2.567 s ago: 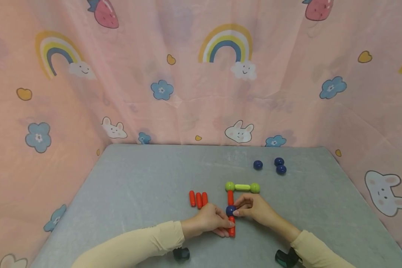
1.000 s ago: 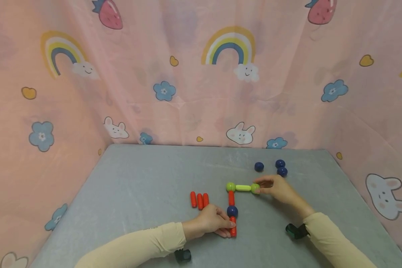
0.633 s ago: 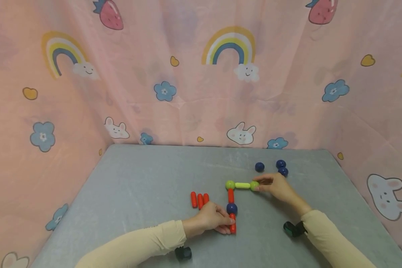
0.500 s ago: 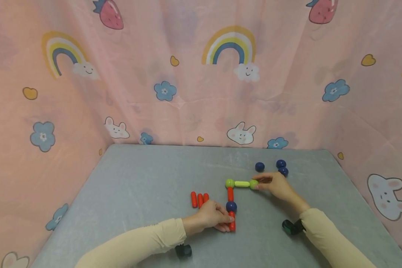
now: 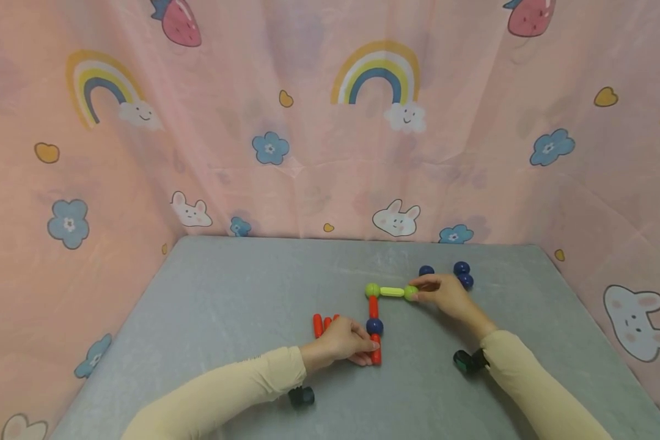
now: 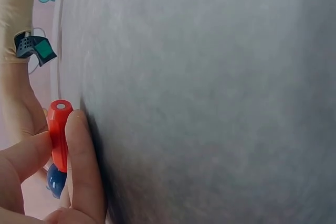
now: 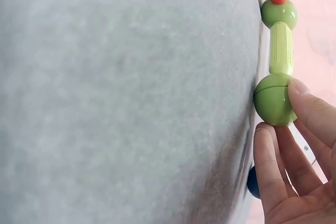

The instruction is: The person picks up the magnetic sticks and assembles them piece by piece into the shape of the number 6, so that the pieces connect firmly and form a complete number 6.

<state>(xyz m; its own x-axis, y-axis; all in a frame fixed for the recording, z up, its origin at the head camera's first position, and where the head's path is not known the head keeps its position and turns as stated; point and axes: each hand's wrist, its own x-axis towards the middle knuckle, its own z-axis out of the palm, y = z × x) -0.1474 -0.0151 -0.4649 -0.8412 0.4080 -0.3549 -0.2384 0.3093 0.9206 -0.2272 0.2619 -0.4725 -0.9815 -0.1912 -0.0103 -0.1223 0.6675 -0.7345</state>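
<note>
My left hand (image 5: 343,342) pinches the near red magnetic rod (image 5: 376,350) between thumb and fingers; its end shows in the left wrist view. Joined to that rod is a blue ball (image 5: 374,327), then a second red rod (image 5: 373,307) leading up to a green ball (image 5: 372,291). From there a light green rod (image 5: 392,292) runs right to another green ball (image 7: 274,99). My right hand (image 5: 442,296) pinches this last ball with thumb and fingertips. The whole joined piece forms a corner shape over the grey table.
Left of the piece lie three loose red rods (image 5: 318,325), partly behind my left hand. At the back right are three loose blue balls (image 5: 462,268), one partly covered by my right hand. A patterned pink curtain (image 5: 308,183) hangs behind the grey table (image 5: 242,287).
My right hand has gone from the blue ball to the right-hand green ball and taken hold of it. Both hands have since shifted the joined piece away from me and slightly left.
</note>
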